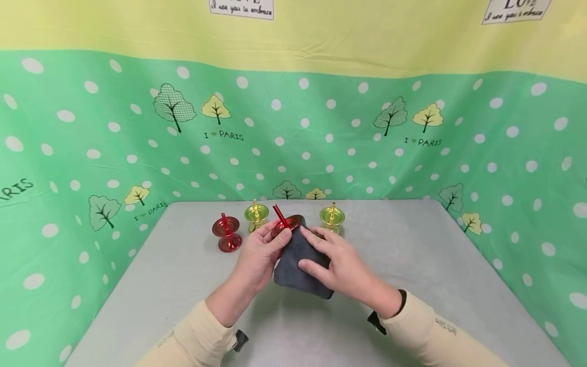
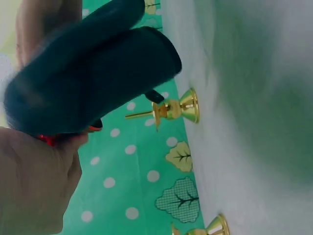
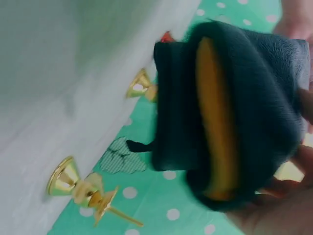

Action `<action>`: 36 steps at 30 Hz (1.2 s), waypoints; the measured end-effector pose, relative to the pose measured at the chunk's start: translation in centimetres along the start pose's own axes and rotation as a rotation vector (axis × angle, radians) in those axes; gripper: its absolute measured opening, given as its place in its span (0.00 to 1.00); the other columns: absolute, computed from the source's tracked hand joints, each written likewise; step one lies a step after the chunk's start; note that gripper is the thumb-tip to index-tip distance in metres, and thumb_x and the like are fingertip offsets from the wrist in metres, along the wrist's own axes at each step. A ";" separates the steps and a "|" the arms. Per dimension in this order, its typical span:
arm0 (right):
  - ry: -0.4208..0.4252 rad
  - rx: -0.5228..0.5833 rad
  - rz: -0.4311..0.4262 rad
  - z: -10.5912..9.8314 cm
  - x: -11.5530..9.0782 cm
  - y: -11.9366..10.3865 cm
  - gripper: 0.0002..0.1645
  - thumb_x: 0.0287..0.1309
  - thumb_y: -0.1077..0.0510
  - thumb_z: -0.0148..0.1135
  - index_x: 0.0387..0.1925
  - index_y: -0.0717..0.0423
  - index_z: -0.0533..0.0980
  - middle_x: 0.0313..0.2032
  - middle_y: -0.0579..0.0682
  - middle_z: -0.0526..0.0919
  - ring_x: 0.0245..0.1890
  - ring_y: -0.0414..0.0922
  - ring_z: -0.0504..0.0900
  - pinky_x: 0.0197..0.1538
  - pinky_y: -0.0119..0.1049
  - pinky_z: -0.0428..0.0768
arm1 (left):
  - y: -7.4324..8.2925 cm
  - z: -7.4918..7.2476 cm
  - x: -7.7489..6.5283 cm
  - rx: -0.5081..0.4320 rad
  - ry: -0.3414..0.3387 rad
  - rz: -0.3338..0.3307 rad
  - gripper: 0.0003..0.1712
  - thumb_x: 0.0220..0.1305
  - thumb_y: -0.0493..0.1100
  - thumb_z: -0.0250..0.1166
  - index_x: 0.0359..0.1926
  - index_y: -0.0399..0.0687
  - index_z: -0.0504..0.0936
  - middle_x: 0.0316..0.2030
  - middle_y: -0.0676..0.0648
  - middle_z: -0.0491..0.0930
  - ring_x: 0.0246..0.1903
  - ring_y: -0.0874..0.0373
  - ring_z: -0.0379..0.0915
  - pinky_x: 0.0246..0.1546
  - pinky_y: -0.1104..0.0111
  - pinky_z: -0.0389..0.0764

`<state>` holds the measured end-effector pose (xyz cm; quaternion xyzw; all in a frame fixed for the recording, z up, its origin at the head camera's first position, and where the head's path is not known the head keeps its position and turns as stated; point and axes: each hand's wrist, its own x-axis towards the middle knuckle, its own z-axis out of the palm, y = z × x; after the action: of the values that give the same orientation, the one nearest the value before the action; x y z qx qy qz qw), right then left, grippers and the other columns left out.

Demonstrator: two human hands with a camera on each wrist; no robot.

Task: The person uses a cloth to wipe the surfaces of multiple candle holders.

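In the head view my left hand (image 1: 257, 256) grips a shiny red metal candle holder (image 1: 294, 221) by its dish, thumb at the rim. A thin red stem points up out of the dish. My right hand (image 1: 345, 261) holds a dark grey cloth (image 1: 298, 262) against the holder, fingers near its rim and thumb lower on the cloth. The cloth hangs down over the holder's lower part and hides it. From the right wrist view, the folded cloth (image 3: 264, 98) shows an orange strip inside its fold.
Another red candle holder (image 1: 229, 235) stands left of my hands on the grey-covered table (image 1: 151, 285). Behind them are two gold candle holders, one left (image 1: 256, 214) and one right (image 1: 332, 216). A green and yellow printed curtain (image 1: 293, 132) closes off the back and sides.
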<state>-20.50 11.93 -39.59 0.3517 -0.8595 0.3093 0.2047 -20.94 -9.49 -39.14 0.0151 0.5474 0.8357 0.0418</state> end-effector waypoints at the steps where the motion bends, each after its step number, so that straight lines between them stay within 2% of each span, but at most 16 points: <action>1: 0.026 -0.022 -0.026 0.1 0.0 0.2 0.39 0.64 0.50 0.77 0.74 0.49 0.76 0.65 0.60 0.82 0.63 0.56 0.84 0.59 0.54 0.86 | 0.0 0.0 0.0 -0.002 0.001 0.003 0.31 0.76 0.34 0.65 0.74 0.30 0.68 0.64 0.36 0.82 0.53 0.61 0.87 0.56 0.70 0.87; 4: 0.132 -0.099 -0.086 0.5 0.1 0.5 0.35 0.60 0.51 0.80 0.68 0.51 0.81 0.57 0.57 0.87 0.56 0.53 0.87 0.53 0.49 0.89 | -0.2 0.3 -0.3 0.001 -0.009 0.007 0.33 0.75 0.34 0.66 0.76 0.33 0.67 0.68 0.34 0.79 0.55 0.61 0.86 0.56 0.70 0.87; 8: 0.247 -0.196 -0.136 1.1 0.1 0.4 0.34 0.54 0.47 0.84 0.61 0.55 0.85 0.50 0.55 0.90 0.48 0.51 0.90 0.45 0.45 0.90 | -0.4 1.0 -0.7 -0.008 -0.010 0.007 0.35 0.73 0.35 0.69 0.76 0.38 0.67 0.68 0.35 0.79 0.55 0.60 0.86 0.54 0.68 0.88; 12: 0.314 -0.249 -0.111 1.5 0.3 -0.2 0.37 0.51 0.42 0.85 0.58 0.55 0.84 0.50 0.54 0.91 0.46 0.53 0.90 0.44 0.49 0.89 | -0.4 1.8 -1.1 -0.039 0.002 0.042 0.36 0.71 0.33 0.70 0.75 0.39 0.67 0.68 0.37 0.79 0.57 0.58 0.84 0.55 0.68 0.88; 14: 0.303 -0.232 -0.092 1.7 0.4 -0.5 0.39 0.55 0.40 0.82 0.61 0.58 0.80 0.53 0.56 0.90 0.49 0.55 0.89 0.47 0.52 0.89 | -0.3 2.2 -1.3 -0.054 0.013 0.071 0.35 0.70 0.32 0.71 0.74 0.38 0.68 0.67 0.37 0.79 0.58 0.57 0.83 0.57 0.67 0.87; 17: 0.247 -0.199 -0.083 2.0 0.4 -0.7 0.46 0.66 0.29 0.69 0.67 0.59 0.74 0.57 0.59 0.87 0.53 0.56 0.88 0.51 0.54 0.88 | -0.2 2.6 -1.6 -0.073 0.046 0.097 0.34 0.70 0.32 0.70 0.72 0.37 0.68 0.66 0.38 0.80 0.58 0.56 0.83 0.58 0.68 0.87; 19: 0.199 -0.178 -0.098 2.0 0.3 -0.7 0.51 0.68 0.24 0.61 0.72 0.59 0.70 0.63 0.60 0.84 0.58 0.56 0.87 0.53 0.54 0.89 | -0.1 2.6 -1.8 -0.081 0.073 0.099 0.33 0.71 0.32 0.70 0.72 0.37 0.68 0.65 0.39 0.80 0.58 0.57 0.83 0.58 0.68 0.86; 20: 0.179 -0.185 -0.101 1.9 0.3 -0.7 0.53 0.65 0.23 0.62 0.74 0.57 0.69 0.66 0.60 0.82 0.59 0.56 0.87 0.52 0.54 0.89 | 0.0 2.6 -1.8 -0.090 0.085 0.101 0.32 0.71 0.33 0.69 0.72 0.37 0.68 0.65 0.40 0.80 0.58 0.57 0.83 0.58 0.68 0.86; 22: 0.148 -0.215 -0.113 1.7 0.4 -0.6 0.59 0.58 0.23 0.70 0.78 0.54 0.67 0.70 0.60 0.79 0.63 0.57 0.85 0.51 0.55 0.89 | 0.2 2.6 -1.8 -0.107 0.101 0.105 0.32 0.72 0.34 0.69 0.72 0.37 0.68 0.64 0.40 0.80 0.58 0.57 0.83 0.58 0.68 0.86; 24: 0.137 -0.253 -0.129 1.5 0.5 -0.6 0.64 0.51 0.28 0.80 0.80 0.52 0.65 0.73 0.60 0.77 0.64 0.59 0.85 0.49 0.56 0.90 | 0.3 2.6 -1.8 -0.121 0.100 0.113 0.32 0.73 0.34 0.69 0.72 0.36 0.67 0.65 0.40 0.79 0.59 0.57 0.82 0.59 0.67 0.86; 26: 0.141 -0.279 -0.155 1.4 0.6 -0.5 0.67 0.43 0.33 0.86 0.80 0.52 0.65 0.71 0.61 0.78 0.61 0.59 0.87 0.47 0.55 0.90 | 0.5 2.5 -1.8 -0.130 0.093 0.118 0.33 0.73 0.34 0.68 0.73 0.36 0.66 0.66 0.39 0.78 0.61 0.56 0.81 0.60 0.67 0.86; 28: 0.150 -0.275 -0.189 1.2 0.8 -0.3 0.66 0.44 0.35 0.87 0.80 0.53 0.67 0.68 0.61 0.80 0.59 0.58 0.88 0.47 0.54 0.91 | 0.5 2.5 -1.9 -0.129 0.090 0.119 0.33 0.73 0.34 0.69 0.73 0.35 0.66 0.67 0.38 0.77 0.62 0.55 0.80 0.61 0.67 0.85; 32: 0.126 -0.160 -0.239 0.4 1.1 0.1 0.62 0.43 0.43 0.89 0.77 0.55 0.70 0.66 0.62 0.82 0.57 0.58 0.89 0.51 0.51 0.90 | 0.6 2.3 -1.9 -0.134 0.079 0.131 0.34 0.73 0.33 0.68 0.74 0.35 0.65 0.68 0.37 0.76 0.63 0.54 0.80 0.63 0.66 0.84; 34: 0.104 -0.084 -0.233 -0.2 1.2 0.2 0.58 0.42 0.47 0.89 0.75 0.56 0.73 0.66 0.61 0.83 0.58 0.58 0.89 0.55 0.51 0.89 | 0.7 2.3 -1.9 -0.137 0.079 0.145 0.35 0.72 0.31 0.68 0.75 0.34 0.64 0.68 0.36 0.76 0.62 0.54 0.81 0.62 0.67 0.84; 36: 0.105 -0.048 -0.211 -0.6 1.2 0.1 0.53 0.46 0.51 0.88 0.73 0.56 0.74 0.65 0.61 0.83 0.56 0.58 0.90 0.53 0.50 0.90 | 0.7 2.2 -1.9 -0.137 0.081 0.164 0.36 0.71 0.29 0.68 0.75 0.33 0.64 0.68 0.35 0.76 0.60 0.55 0.82 0.62 0.68 0.84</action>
<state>-21.33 11.86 -38.51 0.4185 -0.8131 0.2833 0.2890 -18.89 -7.94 -37.53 0.0233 0.4873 0.8716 -0.0482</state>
